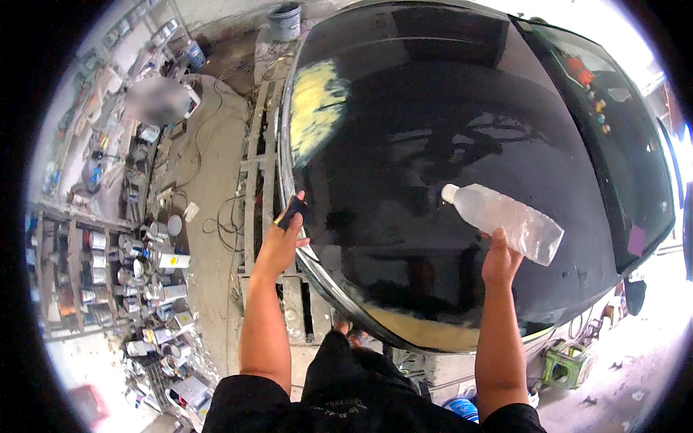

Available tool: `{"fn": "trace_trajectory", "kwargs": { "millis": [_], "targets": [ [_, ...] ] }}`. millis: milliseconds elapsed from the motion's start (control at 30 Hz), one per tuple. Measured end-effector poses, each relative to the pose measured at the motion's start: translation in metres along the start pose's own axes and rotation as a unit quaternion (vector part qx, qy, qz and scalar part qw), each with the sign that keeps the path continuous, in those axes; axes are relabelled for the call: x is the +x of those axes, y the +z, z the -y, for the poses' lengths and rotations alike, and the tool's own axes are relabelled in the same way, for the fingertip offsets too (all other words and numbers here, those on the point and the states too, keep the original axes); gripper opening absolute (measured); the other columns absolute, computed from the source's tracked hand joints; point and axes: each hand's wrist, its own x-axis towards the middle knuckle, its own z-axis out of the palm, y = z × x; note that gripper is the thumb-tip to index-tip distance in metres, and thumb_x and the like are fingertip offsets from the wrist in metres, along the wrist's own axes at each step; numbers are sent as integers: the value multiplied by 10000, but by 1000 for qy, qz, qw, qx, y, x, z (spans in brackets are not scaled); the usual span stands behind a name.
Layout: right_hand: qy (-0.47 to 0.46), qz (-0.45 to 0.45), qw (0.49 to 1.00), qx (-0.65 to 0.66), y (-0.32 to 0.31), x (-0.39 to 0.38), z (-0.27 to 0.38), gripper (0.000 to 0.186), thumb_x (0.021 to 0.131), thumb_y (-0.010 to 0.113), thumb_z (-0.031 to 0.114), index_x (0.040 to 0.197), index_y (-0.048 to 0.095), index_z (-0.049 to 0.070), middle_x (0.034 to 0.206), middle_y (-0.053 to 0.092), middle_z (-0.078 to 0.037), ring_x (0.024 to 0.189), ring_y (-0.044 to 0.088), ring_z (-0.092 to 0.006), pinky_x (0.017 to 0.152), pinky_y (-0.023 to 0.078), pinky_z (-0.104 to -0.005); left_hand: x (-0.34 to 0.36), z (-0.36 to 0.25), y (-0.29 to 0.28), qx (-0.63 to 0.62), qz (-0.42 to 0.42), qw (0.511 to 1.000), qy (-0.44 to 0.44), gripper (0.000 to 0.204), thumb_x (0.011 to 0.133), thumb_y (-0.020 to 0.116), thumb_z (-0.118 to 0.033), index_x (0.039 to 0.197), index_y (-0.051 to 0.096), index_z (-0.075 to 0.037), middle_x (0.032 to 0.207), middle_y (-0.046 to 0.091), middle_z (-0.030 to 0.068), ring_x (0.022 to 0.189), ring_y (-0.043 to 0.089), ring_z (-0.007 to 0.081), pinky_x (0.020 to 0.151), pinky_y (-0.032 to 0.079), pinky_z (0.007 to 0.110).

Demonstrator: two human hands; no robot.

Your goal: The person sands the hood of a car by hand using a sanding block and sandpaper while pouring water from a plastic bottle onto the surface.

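Note:
Below me lies a black car hood [404,144] with a wet-looking sheen. Yellow filler patches [314,108] mark its far left corner, and a tan patch [426,330] runs along the near edge. My left hand [278,242] is at the hood's front left edge, its fingers closed around a small piece of dark sandpaper [292,212]. Over the hood, my right hand [502,258] grips a translucent plastic bottle [505,219] from below. The bottle lies tilted, its white cap end pointing left, and seems to hold liquid.
Paint cans [155,263] crowd the shelves and floor at left. A grey bucket [284,23] stands beyond the hood's far left corner. Hoses [224,224] lie on the floor. A green stool [565,364] is at the near right. The windshield [613,94] borders the hood's right.

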Motion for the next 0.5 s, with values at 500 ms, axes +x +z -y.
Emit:
{"fn": "trace_trajectory", "kwargs": {
  "millis": [500],
  "targets": [
    [-37, 3, 997, -65, -24, 32, -63, 459, 948, 609, 273, 1290, 484, -6, 1132, 612, -115, 953, 614, -236, 784, 510, -363, 11, 119, 92, 411, -128, 869, 243, 825, 867, 663, -252, 1480, 210, 62, 1560, 131, 302, 1452, 112, 483, 1156, 127, 607]
  ]
}}
